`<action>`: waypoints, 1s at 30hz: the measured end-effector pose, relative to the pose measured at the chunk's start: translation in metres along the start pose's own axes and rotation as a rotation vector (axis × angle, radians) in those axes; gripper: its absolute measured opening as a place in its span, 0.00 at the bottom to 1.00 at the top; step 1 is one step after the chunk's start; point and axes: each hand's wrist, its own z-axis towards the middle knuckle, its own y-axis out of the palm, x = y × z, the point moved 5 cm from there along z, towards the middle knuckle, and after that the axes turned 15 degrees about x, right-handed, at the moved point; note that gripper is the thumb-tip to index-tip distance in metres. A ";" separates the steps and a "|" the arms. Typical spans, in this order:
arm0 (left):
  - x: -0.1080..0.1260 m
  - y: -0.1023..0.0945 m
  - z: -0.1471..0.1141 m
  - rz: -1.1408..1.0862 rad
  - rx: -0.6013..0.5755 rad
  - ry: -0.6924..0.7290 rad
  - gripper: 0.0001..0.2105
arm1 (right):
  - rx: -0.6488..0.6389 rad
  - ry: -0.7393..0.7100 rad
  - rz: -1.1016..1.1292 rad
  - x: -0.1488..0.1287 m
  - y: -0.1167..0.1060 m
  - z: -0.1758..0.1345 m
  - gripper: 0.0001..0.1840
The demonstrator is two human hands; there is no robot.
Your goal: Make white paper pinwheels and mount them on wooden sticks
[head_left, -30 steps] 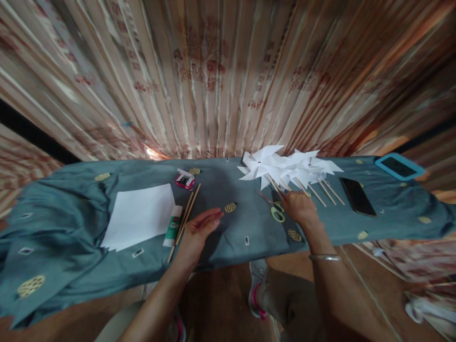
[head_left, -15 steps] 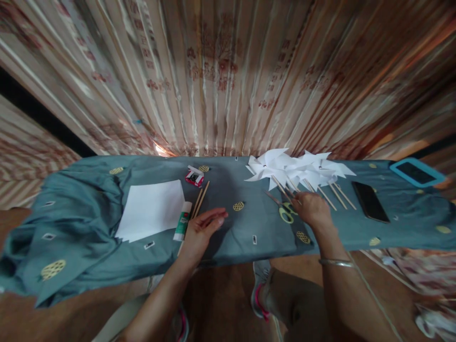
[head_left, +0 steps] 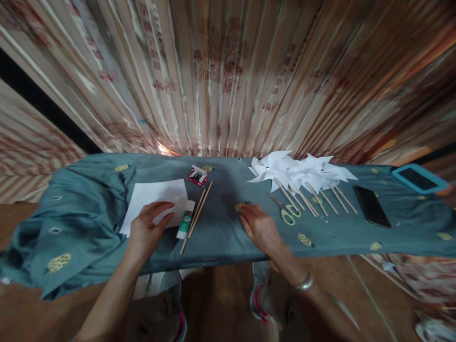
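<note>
My left hand [head_left: 144, 232] hangs over the near part of the white paper [head_left: 160, 192] at the left, its fingers curved and well parted from the thumb; whether a fingertip touches the sheet I cannot tell. My right hand [head_left: 261, 228] is low over the middle, its fingers bunched together and pointing down, and I cannot tell whether they pinch anything. The paper lies as one stack of several sheets, too tightly laid to count. Just right of it is one green-and-white glue stick [head_left: 185, 220], then two loose wooden sticks [head_left: 200, 209] side by side. On the far right I make out two pins in the overlapping white pinwheels [head_left: 302, 170], with at least six pinwheel handles [head_left: 329, 202] pointing toward me. Near them lie one pair of scissors [head_left: 283, 207] with pale green handles, one dark phone [head_left: 372, 206] and one blue-framed tablet [head_left: 419, 178]. The one small red-and-white box [head_left: 198, 175], far of the sticks, stands open with dark bits inside, too small to make out. Everything rests on a grey-green cloth [head_left: 221, 237] with yellow motifs, rumpled at the left; a patterned, pleated curtain [head_left: 221, 95] hangs behind, and the floor [head_left: 221, 299] is brown.
</note>
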 end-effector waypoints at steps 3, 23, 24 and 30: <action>-0.017 -0.006 0.000 0.095 -0.039 0.133 0.15 | -0.011 -0.038 0.022 -0.015 0.008 -0.002 0.10; -0.036 -0.006 -0.009 0.241 -0.190 0.264 0.15 | -0.045 -0.090 0.142 -0.062 0.044 0.006 0.14; -0.034 -0.006 -0.010 0.247 -0.196 0.277 0.14 | -0.043 -0.089 0.141 -0.063 0.045 0.006 0.14; -0.029 -0.009 -0.010 0.197 -0.228 0.294 0.13 | -0.053 -0.093 0.148 -0.065 0.050 0.009 0.14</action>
